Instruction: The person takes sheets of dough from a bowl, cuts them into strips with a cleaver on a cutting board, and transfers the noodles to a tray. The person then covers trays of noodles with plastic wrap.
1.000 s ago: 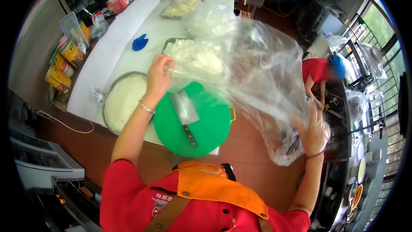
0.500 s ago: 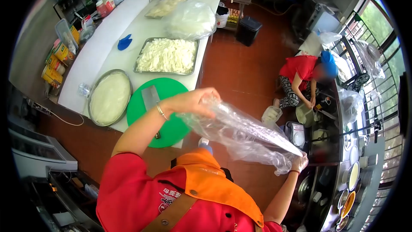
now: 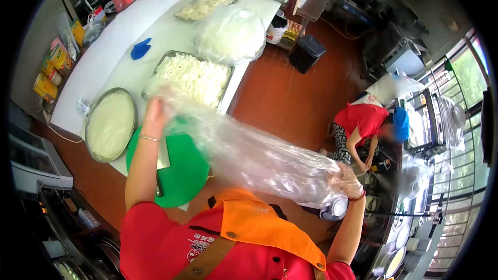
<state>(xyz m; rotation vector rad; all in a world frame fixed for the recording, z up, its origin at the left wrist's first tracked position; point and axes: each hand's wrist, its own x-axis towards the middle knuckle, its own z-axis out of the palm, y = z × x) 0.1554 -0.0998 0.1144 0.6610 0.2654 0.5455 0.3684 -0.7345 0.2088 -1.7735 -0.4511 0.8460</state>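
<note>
Since the earlier frame, the left hand (image 3: 155,113) has swung away from the front of the worker and out to the near corner of the tray, drawing the clear, crinkled plastic sheet (image 3: 249,148) into a longer span; the right hand (image 3: 346,180) has shifted less, and the whole view has turned a little. Sheet hangs in the air between the two hands, in front of the orange apron (image 3: 259,218). Left fingers appear closed on its far end, though blur hides the exact grip. Right fingers are curled round the other end, which bunches beneath them. Behind the film, a rectangular metal tray (image 3: 226,87) of pale cut strips (image 3: 194,75) sits on the white table (image 3: 171,36), its near corner veiled. Nearer, a round green board (image 3: 184,176) carries a broad-bladed steel cleaver (image 3: 163,155), partly hidden by the left forearm; beside it, a round metal basin (image 3: 94,154) of smooth, pale dough-like stuff. Judgement on progress: spreading well along lengthwise; right end remains crumpled, sheet not yet set down.
</note>
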